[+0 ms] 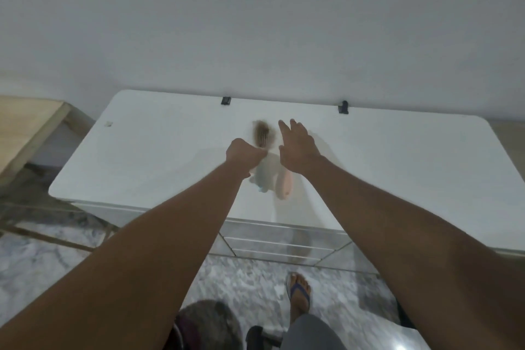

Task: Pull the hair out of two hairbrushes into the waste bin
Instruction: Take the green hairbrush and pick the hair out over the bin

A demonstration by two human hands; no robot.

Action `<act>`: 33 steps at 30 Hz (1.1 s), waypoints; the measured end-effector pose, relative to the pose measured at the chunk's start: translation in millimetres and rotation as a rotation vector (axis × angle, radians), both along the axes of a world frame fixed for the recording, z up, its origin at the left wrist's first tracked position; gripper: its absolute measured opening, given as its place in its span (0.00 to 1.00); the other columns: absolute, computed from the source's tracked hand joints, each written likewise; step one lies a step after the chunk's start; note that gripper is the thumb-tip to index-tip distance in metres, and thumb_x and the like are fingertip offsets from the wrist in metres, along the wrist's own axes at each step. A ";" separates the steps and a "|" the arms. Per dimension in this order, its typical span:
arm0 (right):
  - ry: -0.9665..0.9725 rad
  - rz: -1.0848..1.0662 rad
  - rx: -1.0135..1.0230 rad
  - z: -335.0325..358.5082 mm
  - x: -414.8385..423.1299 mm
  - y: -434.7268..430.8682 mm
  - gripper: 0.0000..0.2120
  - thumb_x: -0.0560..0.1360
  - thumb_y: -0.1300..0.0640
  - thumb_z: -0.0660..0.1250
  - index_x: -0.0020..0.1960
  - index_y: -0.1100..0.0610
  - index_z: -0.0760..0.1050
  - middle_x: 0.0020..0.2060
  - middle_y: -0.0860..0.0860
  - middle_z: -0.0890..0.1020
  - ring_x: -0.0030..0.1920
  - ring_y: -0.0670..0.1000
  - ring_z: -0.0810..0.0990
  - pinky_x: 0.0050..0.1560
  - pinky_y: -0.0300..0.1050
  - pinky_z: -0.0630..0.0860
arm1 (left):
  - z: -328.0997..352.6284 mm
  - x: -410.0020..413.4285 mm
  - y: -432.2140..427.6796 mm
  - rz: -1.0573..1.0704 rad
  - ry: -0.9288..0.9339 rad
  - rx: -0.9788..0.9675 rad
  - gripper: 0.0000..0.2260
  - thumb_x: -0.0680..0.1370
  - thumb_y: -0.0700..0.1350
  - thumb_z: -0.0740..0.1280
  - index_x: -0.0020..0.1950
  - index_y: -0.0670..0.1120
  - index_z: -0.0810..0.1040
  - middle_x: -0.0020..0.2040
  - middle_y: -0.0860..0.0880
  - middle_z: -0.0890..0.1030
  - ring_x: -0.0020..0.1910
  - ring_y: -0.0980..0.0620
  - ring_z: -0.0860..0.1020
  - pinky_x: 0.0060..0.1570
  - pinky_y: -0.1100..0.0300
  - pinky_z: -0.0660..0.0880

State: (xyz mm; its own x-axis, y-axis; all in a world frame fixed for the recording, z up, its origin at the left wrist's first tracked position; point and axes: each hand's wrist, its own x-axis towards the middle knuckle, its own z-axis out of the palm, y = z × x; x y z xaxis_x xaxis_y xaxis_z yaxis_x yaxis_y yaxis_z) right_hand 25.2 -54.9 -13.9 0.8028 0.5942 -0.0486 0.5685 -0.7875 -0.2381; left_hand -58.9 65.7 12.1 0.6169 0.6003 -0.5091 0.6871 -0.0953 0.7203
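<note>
A hairbrush head [262, 135] matted with brown hair sticks out beyond my left hand [244, 152], which is closed in a fist around its handle, just above the white lid [159, 150]. My right hand [298, 148] hovers right beside the brush head, fingers spread and holding nothing. Below the hands, a blurred teal object [262, 179] and a pink brush-like object [285, 185] lie on the lid; blur hides their exact shapes. A dark round container [210, 324], possibly the waste bin, stands on the floor at the bottom edge.
The white lid belongs to a chest-like cabinet against a plain wall, with two black hinges [226, 100] at its back edge. A wooden table [25, 128] stands to the left. My foot in a blue sandal [298, 293] rests on the marbled floor.
</note>
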 end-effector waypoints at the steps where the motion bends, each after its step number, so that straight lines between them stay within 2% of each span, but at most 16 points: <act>1: 0.011 0.005 -0.007 -3.0 -1.5 1.2 0.31 0.79 0.58 0.60 0.78 0.56 0.52 0.76 0.60 0.57 0.76 0.61 0.56 0.69 0.57 0.65 | -7.1 -1.9 -2.8 -0.034 0.021 0.028 0.14 0.70 0.46 0.75 0.48 0.37 0.81 0.43 0.41 0.82 0.43 0.42 0.83 0.44 0.48 0.83; 3: 0.025 0.013 -0.015 -8.3 -2.3 1.9 0.31 0.79 0.59 0.61 0.78 0.56 0.52 0.76 0.60 0.57 0.76 0.61 0.55 0.69 0.57 0.65 | -20.1 -3.3 -8.4 -0.098 0.035 0.076 0.13 0.70 0.47 0.74 0.45 0.39 0.79 0.42 0.42 0.82 0.45 0.42 0.83 0.45 0.47 0.83; 7: 0.032 0.021 -0.037 -13.7 0.4 0.8 0.33 0.78 0.61 0.62 0.78 0.56 0.52 0.77 0.60 0.56 0.77 0.61 0.53 0.70 0.57 0.64 | -28.5 2.1 -16.9 -0.172 0.075 0.157 0.10 0.72 0.47 0.72 0.39 0.45 0.72 0.38 0.47 0.78 0.40 0.44 0.81 0.43 0.49 0.83; 10: 0.019 0.013 -0.043 -15.5 3.9 -1.3 0.32 0.78 0.60 0.62 0.78 0.56 0.52 0.75 0.60 0.58 0.76 0.61 0.56 0.68 0.57 0.65 | -28.2 6.5 -17.6 -0.122 0.089 0.141 0.08 0.71 0.44 0.72 0.41 0.43 0.74 0.41 0.44 0.80 0.39 0.42 0.82 0.39 0.47 0.83; 14: -0.008 0.011 -0.073 -19.6 8.7 -3.2 0.31 0.78 0.58 0.61 0.77 0.56 0.53 0.75 0.60 0.58 0.76 0.61 0.57 0.66 0.57 0.67 | -27.3 9.4 -14.1 -0.035 0.058 0.045 0.06 0.71 0.39 0.70 0.39 0.40 0.73 0.38 0.41 0.78 0.40 0.39 0.82 0.38 0.41 0.83; 16: -0.003 0.005 -0.094 -20.6 10.2 -3.8 0.31 0.79 0.57 0.61 0.78 0.56 0.52 0.76 0.60 0.57 0.76 0.61 0.56 0.67 0.57 0.67 | -25.9 9.2 -12.8 0.030 0.029 0.012 0.06 0.72 0.39 0.68 0.37 0.40 0.71 0.35 0.43 0.76 0.42 0.40 0.81 0.42 0.46 0.83; 18: -0.003 -0.006 -0.107 -21.4 11.1 -3.1 0.31 0.79 0.56 0.60 0.78 0.56 0.52 0.77 0.60 0.56 0.77 0.61 0.54 0.68 0.58 0.65 | -23.7 8.7 -9.6 0.082 0.027 0.005 0.10 0.73 0.38 0.65 0.35 0.42 0.67 0.34 0.44 0.73 0.38 0.44 0.78 0.33 0.61 0.77; 19: -0.006 -0.007 -0.109 -21.8 10.8 -2.0 0.31 0.79 0.55 0.60 0.78 0.56 0.52 0.77 0.60 0.56 0.77 0.61 0.54 0.68 0.58 0.65 | -24.9 8.5 -6.3 0.101 0.016 -0.015 0.11 0.75 0.39 0.64 0.34 0.43 0.65 0.36 0.44 0.73 0.38 0.45 0.75 0.29 0.64 0.72; 20: -0.008 -0.005 -0.108 -22.0 9.7 -0.3 0.31 0.79 0.55 0.61 0.78 0.56 0.51 0.77 0.60 0.56 0.78 0.61 0.54 0.69 0.58 0.65 | -25.3 7.6 -2.4 0.123 -0.005 -0.056 0.13 0.76 0.40 0.63 0.34 0.45 0.65 0.41 0.43 0.73 0.40 0.45 0.73 0.29 0.62 0.70; 21: -0.007 0.001 -0.106 -21.9 8.1 2.3 0.31 0.79 0.55 0.61 0.78 0.56 0.52 0.77 0.60 0.55 0.78 0.61 0.53 0.69 0.58 0.65 | -29.3 7.1 3.3 0.146 -0.035 -0.105 0.13 0.77 0.41 0.64 0.34 0.46 0.65 0.44 0.44 0.73 0.41 0.46 0.73 0.32 0.60 0.70; 24: 0.003 0.028 -0.107 -18.4 1.4 13.8 0.32 0.79 0.55 0.61 0.79 0.56 0.51 0.77 0.60 0.55 0.78 0.61 0.53 0.70 0.58 0.65 | -32.3 -8.7 16.8 0.241 -0.134 -0.318 0.11 0.79 0.42 0.67 0.37 0.49 0.71 0.43 0.47 0.76 0.40 0.49 0.75 0.43 0.57 0.76; 26: 0.002 0.055 -0.104 -15.1 -5.2 25.3 0.32 0.79 0.55 0.61 0.79 0.56 0.51 0.78 0.60 0.54 0.78 0.62 0.52 0.71 0.58 0.64 | -35.5 -22.2 28.6 0.374 -0.226 -0.437 0.09 0.78 0.41 0.69 0.37 0.46 0.77 0.42 0.44 0.80 0.43 0.46 0.78 0.50 0.51 0.78; 27: -0.003 0.076 -0.097 -13.8 -9.7 32.6 0.32 0.79 0.55 0.61 0.79 0.56 0.51 0.78 0.61 0.55 0.78 0.62 0.52 0.71 0.59 0.64 | -34.8 -31.3 34.7 0.445 -0.275 -0.476 0.08 0.78 0.40 0.70 0.39 0.44 0.79 0.41 0.44 0.80 0.43 0.46 0.78 0.50 0.50 0.78; 29: -0.014 0.132 -0.083 -11.6 -23.0 51.2 0.32 0.79 0.55 0.61 0.79 0.57 0.52 0.77 0.61 0.55 0.78 0.63 0.53 0.71 0.59 0.64 | -29.1 -52.8 48.8 0.552 -0.356 -0.557 0.01 0.78 0.38 0.70 0.48 0.41 0.81 0.41 0.43 0.80 0.42 0.47 0.79 0.50 0.50 0.79; 31: -0.018 0.199 -0.065 -9.8 -41.7 75.7 0.32 0.79 0.55 0.62 0.79 0.57 0.52 0.77 0.61 0.56 0.78 0.63 0.53 0.70 0.60 0.65 | -25.3 -80.2 68.2 0.623 -0.414 -0.607 0.07 0.78 0.37 0.70 0.55 0.40 0.80 0.45 0.44 0.81 0.42 0.49 0.81 0.48 0.51 0.81; 33: -0.023 0.282 -0.042 -8.1 -66.1 105.9 0.32 0.79 0.55 0.62 0.78 0.57 0.53 0.77 0.61 0.56 0.78 0.63 0.54 0.70 0.60 0.66 | -21.4 -112.9 87.3 0.674 -0.455 -0.601 0.05 0.78 0.37 0.69 0.53 0.40 0.79 0.46 0.44 0.81 0.41 0.51 0.82 0.41 0.55 0.82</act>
State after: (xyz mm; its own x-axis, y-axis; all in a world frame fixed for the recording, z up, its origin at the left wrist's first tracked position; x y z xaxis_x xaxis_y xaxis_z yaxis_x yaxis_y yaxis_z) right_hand -40.9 51.0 -22.0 0.6076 0.7919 -0.0610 0.7712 -0.6066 -0.1932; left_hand -171.8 153.0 -9.2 0.4545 0.6172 -0.6423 0.1116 0.6759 0.7285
